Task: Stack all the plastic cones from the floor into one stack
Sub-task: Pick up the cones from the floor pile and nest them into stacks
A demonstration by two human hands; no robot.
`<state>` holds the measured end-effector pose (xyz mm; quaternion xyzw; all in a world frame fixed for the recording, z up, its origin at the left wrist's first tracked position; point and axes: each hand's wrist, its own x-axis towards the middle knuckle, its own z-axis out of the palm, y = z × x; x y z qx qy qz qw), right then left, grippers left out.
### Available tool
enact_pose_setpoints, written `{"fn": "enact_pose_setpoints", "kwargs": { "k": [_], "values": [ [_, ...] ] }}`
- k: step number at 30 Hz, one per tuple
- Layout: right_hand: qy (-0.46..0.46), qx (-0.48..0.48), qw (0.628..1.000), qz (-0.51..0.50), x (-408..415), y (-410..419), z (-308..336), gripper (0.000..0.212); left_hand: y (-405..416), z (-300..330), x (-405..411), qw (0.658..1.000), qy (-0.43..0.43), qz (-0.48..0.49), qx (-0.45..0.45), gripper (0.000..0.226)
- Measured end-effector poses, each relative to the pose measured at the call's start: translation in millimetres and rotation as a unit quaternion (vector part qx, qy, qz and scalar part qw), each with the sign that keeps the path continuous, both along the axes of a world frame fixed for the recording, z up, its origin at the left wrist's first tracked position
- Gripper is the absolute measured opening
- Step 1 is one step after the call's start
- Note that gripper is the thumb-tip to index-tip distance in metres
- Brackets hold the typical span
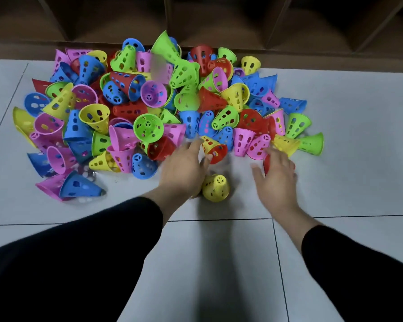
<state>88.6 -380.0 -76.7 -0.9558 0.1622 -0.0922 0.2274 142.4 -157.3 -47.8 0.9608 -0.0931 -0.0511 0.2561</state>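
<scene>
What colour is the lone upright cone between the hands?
Yellow, clearest in the head view.
</scene>
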Motion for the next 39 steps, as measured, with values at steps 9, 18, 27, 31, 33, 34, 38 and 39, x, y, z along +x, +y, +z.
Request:
{"fn": "enact_pose_setpoints", "kwargs": {
  "k": [9,18,27,31,33,34,38,39],
  "values": [
    [0.256,-0.072,0.960,0.086,18,-66,-10,0.082,-28,-2,60,0.920,0.071,-0.250,0.293,0.086],
    [0.225,-0.193,0.949,0.110,5,-66,-20,0.088,-30,-7,74,0.854,-0.004,-0.361,0.376,0.087],
    [0.190,-0.208,0.948,0.147,1,-75,-21,0.080,-22,3,78,0.910,0.039,-0.288,0.295,0.040],
    [0.188,-0.165,0.953,0.173,1,-76,-17,0.075,-7,9,74,0.964,0.030,-0.219,0.146,0.049],
    [0.186,-0.142,0.953,0.192,4,-80,-13,0.072,-4,13,69,0.984,0.017,-0.163,0.066,0.046],
    [0.178,-0.131,0.956,0.193,7,-83,-10,0.070,-2,15,67,0.990,0.017,-0.134,0.033,0.046],
    [0.148,-0.039,0.970,0.189,18,-85,4,0.078,2,21,55,0.994,0.055,-0.069,-0.065,0.041],
    [0.148,-0.003,0.969,0.199,20,-81,9,0.080,4,22,51,0.992,0.060,-0.074,-0.077,0.041]
  ]
}}
